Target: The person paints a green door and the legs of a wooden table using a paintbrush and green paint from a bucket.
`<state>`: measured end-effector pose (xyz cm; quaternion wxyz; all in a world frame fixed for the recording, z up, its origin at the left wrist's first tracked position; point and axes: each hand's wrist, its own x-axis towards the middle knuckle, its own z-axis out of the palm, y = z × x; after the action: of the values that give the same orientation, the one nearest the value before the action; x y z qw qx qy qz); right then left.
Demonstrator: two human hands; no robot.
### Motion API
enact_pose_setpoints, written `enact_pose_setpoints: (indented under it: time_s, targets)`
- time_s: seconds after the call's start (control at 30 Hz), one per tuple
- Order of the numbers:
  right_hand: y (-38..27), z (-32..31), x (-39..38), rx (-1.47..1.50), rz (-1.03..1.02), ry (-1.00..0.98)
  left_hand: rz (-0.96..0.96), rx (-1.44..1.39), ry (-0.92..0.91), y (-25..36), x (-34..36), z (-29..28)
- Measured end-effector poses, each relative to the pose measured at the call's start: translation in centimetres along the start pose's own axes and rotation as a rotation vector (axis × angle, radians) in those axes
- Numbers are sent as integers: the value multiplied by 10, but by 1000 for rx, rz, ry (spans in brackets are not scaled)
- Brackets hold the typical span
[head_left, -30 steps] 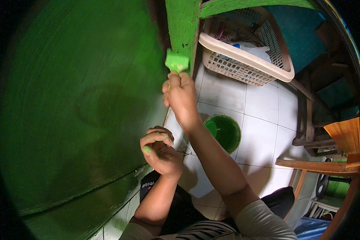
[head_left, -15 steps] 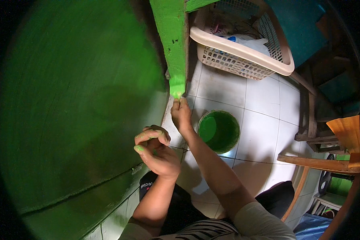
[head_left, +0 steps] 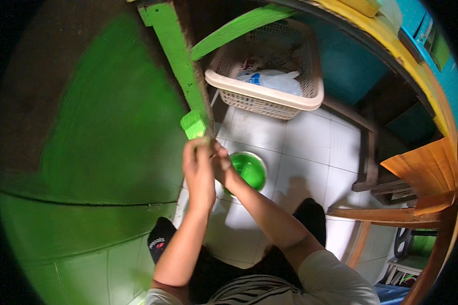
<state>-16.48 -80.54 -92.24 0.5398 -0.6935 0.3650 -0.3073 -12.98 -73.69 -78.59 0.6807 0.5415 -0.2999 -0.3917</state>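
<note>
A paintbrush [head_left: 193, 125] with bright green bristles rests against the lower part of a green-painted wooden post [head_left: 173, 51]. My left hand [head_left: 198, 175] is closed at the brush's base, fingers pointing up. My right hand [head_left: 224, 163] is just beside and partly behind it, its curved fingers blurred, so I cannot tell whether they grip the handle too. A bucket of green paint [head_left: 247, 178] stands on the tiled floor behind my right hand. A broad panel [head_left: 107, 132] on the left is covered in streaky green, dark brown along its outer side.
A cream plastic basket [head_left: 262, 104] with bags inside sits beyond the post. A curved green brace [head_left: 239, 28] runs above it. Dark wooden framing [head_left: 371, 157] and orange-brown boards [head_left: 417, 165] line the right side, under a yellow edge [head_left: 402, 61]. My feet [head_left: 158, 239] are on the tiles.
My left hand has risen from lower down, where it was curled apart, to the brush beside my right hand. The view has shifted, bringing the yellow edge and more of the brace into sight.
</note>
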Motion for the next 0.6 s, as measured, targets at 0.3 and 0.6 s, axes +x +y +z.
enact_pose_setpoints:
  time_s: [0.3, 0.6]
  targets:
    - [-26, -33, -71, -196, -44, -117, -480, -195, -307, -20, 105, 115]
    - [-8, -38, -91, -51, 147, -5, -583, -324, -149, -61, 127, 173]
